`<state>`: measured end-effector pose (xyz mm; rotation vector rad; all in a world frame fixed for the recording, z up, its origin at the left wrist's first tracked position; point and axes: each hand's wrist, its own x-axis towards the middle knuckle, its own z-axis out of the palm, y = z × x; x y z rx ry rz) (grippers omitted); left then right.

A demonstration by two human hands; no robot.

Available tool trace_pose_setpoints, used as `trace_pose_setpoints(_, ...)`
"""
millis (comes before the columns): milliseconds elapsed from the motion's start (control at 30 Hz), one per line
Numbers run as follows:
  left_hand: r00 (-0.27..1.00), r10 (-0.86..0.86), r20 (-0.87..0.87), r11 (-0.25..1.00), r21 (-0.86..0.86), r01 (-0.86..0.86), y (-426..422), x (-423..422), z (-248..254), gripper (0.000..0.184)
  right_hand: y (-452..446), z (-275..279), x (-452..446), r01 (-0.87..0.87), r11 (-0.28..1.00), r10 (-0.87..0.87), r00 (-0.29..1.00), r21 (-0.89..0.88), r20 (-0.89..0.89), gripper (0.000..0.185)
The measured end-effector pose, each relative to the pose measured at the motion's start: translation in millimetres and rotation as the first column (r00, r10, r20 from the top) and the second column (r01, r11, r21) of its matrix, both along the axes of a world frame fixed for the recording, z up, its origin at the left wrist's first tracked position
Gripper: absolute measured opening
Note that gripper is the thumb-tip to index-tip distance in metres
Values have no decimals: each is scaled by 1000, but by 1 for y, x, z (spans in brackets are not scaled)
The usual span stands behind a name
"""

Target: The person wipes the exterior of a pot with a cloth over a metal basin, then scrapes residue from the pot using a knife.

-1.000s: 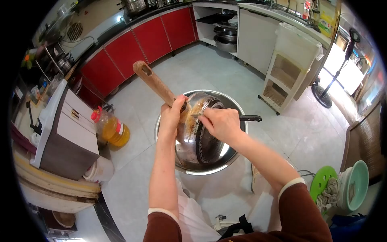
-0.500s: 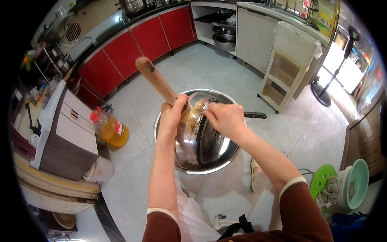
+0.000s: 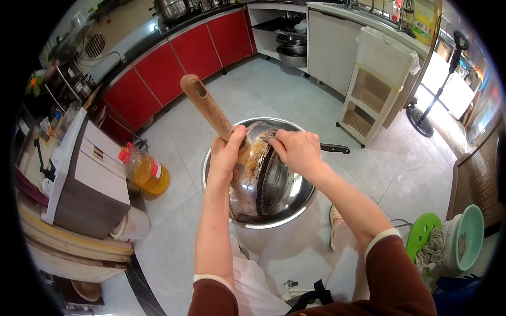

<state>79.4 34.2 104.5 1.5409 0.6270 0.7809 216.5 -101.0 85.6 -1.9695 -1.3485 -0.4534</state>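
Observation:
A metal pan with a wooden handle is tilted over a wide steel basin. Brown and black burnt stains mark its outer wall and the rim of its dark bottom. Near the base of the handle, my left hand is closed round the pan, thumb on top. My right hand presses pinched fingertips against the stained edge; whatever they hold, if anything, is hidden. Behind that hand, a black handle sticks out past the basin's right rim.
An oil bottle with a red cap stands on the tiled floor to the left, beside a cabinet. Red cupboards line the back. A white wheeled rack, a fan stand and a green tub are at the right.
My right hand has shifted slightly along the pan's stained edge, fingertips still against it. The left hand keeps its grip, and the pan has barely moved.

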Motion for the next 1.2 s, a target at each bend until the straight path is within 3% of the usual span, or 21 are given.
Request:
trace_pose_setpoints(100,1000,-10,4,1000,30,9,1,1,1,34,0,-2,-10,-95,995,93,995,34,48,29)
trace_pose_setpoints(167,1000,18,0,1000,-10,-18,-1,0,2,33,5,-2,-1,-85,994,80,994,73,68,29)
trace_pose_setpoints(233,1000,14,-7,1000,5,-14,-5,-1,4,33,5,1,2,5,1000,-5,1000,-6,-16,28)
trace_pose_setpoints(367,1000,5,24,999,39,-6,-4,0,2,33,2,0,-8,-74,997,73,997,14,28,28)
trace_pose_setpoints(500,1000,-2,-6,1000,17,2,-5,-1,3,33,3,2,5,18,998,-21,999,-61,-40,27)
trace_pose_setpoints(633,999,-15,29,999,31,14,-3,1,-2,32,3,0,-4,-42,999,43,998,-13,42,30)
trace_pose_setpoints(667,999,-17,43,1000,27,16,-2,1,-3,32,4,1,3,18,997,-17,1000,-69,10,29)
trace_pose_setpoints(1200,999,11,42,999,33,-13,-8,0,1,37,4,3,8,34,994,-39,998,-106,-43,27)
